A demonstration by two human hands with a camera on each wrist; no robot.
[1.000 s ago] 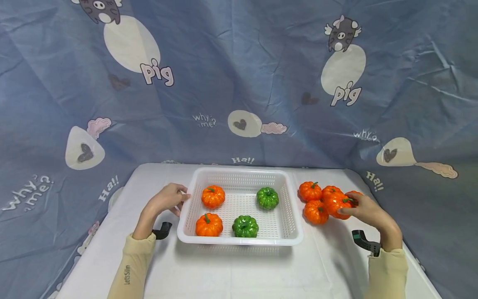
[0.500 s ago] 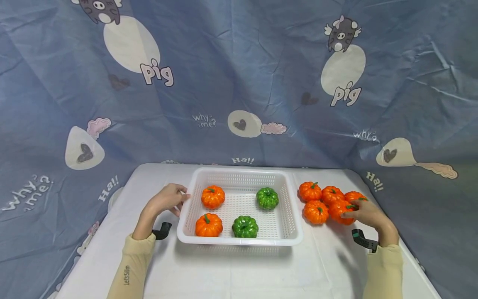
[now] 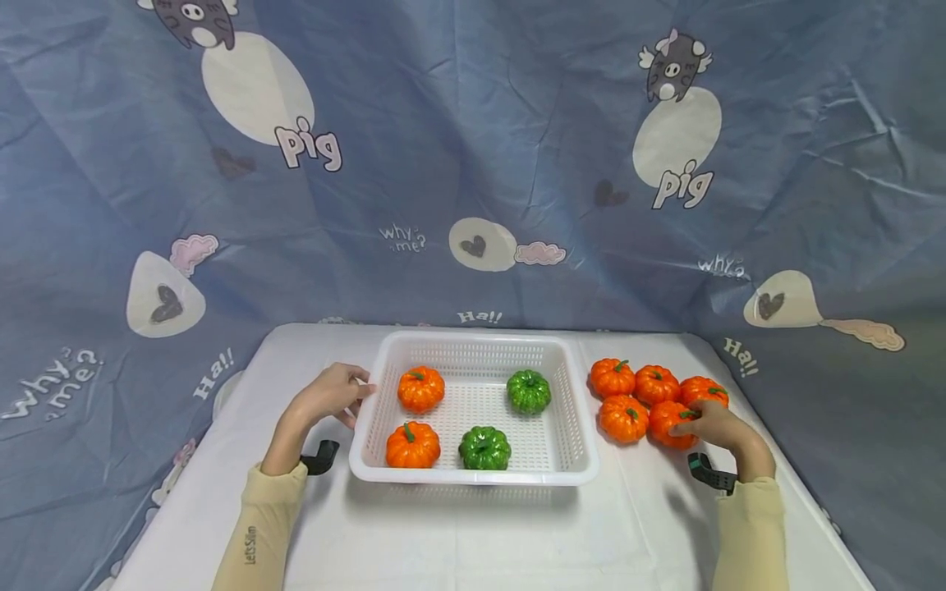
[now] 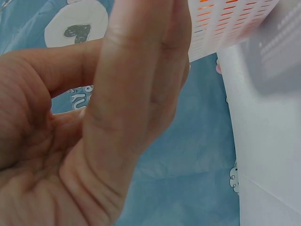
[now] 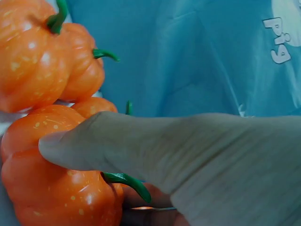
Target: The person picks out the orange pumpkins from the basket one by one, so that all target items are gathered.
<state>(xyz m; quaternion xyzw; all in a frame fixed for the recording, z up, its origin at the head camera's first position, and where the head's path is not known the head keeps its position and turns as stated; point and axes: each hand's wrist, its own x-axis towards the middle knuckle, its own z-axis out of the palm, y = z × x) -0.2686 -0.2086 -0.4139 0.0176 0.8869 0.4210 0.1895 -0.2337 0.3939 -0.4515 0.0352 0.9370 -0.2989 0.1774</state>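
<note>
At the left side of the white plastic basket (image 3: pixel 473 476), my left hand (image 3: pixel 334 392) touches the rim with its fingertips. In the left wrist view the fingers (image 4: pixel 136 70) reach up to the slotted basket wall (image 4: pixel 225 23) fairly straight. My right hand (image 3: pixel 720 423) holds an orange toy pumpkin (image 3: pixel 665 425) at the front of a cluster on the right. Its thumb (image 5: pixel 75 148) lies across the pumpkin (image 5: pixel 56 188) in the right wrist view; the other fingers are mostly hidden beyond it. Inside the basket are two orange pumpkins (image 3: pixel 413 446) and two green ones (image 3: pixel 484 448).
Several more orange pumpkins (image 3: pixel 623 419) sit close together beside the basket's right wall. A white cloth (image 3: pixel 473 542) covers the table. Behind it and at the sides hangs a blue printed curtain (image 3: pixel 414 180).
My right hand has lowered the orange pumpkin toward the table at the front of the cluster, uncovering the pumpkins behind. The left hand stays at the basket rim.
</note>
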